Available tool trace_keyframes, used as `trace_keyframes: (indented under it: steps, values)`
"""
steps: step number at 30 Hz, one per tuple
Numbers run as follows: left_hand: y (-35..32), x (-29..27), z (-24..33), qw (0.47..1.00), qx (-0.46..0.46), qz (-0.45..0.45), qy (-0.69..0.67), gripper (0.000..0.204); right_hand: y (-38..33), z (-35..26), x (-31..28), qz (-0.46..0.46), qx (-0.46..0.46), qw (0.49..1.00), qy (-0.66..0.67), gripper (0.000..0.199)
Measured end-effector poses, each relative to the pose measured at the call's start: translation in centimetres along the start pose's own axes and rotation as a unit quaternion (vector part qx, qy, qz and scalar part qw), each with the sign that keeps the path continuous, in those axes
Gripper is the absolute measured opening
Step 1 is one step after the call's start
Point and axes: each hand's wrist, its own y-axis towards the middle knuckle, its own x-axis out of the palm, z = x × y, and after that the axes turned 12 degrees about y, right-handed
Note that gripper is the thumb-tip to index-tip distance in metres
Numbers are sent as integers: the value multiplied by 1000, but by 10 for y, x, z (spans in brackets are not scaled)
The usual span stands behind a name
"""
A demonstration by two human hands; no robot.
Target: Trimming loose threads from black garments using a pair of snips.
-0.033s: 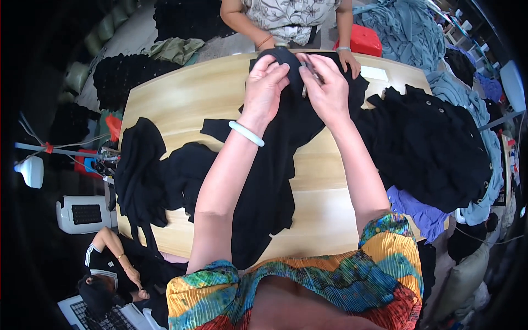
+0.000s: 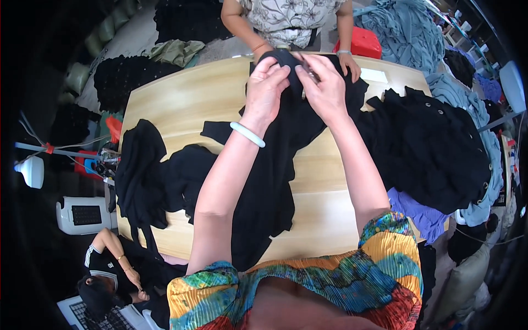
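Pale wood forms the desk [image 2: 181, 99], heaped with dark clothing and ringed by more piles on the floor. At its far edge the left hand [image 2: 265, 88] and the right hand [image 2: 325, 87] meet over the top end of a black garment [image 2: 269, 181]. The left hand's grip is pressed together, thumb against fingers, pinching a fold of the black cloth. The right hand's grip is also closed on the cloth just beside it, and a small shiny tool [image 2: 309, 71] shows between its fingers; what kind of tool it is cannot be told. A pale bangle [image 2: 247, 134] sits on the left wrist.

The garment lies stretched along the desk with its long axis running from far to near, the lifted end pointing away toward the far edge and the loose end trailing down to the near edge between the forearms. Another black garment [image 2: 140, 170] lies to the left, a larger black heap [image 2: 429, 148] to the right. Across the desk a second person [image 2: 286, 19] stands, one hand resting by the cloth.
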Motion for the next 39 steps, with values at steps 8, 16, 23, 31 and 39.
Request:
trace_keyframes:
  steps: [8,16,23,31,39]
  values:
    - [27,-9,-6,994,18,33,107,26,20,8,10,-130,35,989,-52,53]
    - [39,-4,-11,955,38,46,291,20,29,19,18,-48,73,996,-9,37]
    - [27,-13,-11,940,48,16,337,27,29,36,24,-23,155,980,127,38]
    - [17,-19,-4,917,56,-12,395,37,26,38,29,-3,70,997,-42,26]
    - [-16,-3,1,874,184,117,435,20,38,22,33,-5,22,999,-28,20]
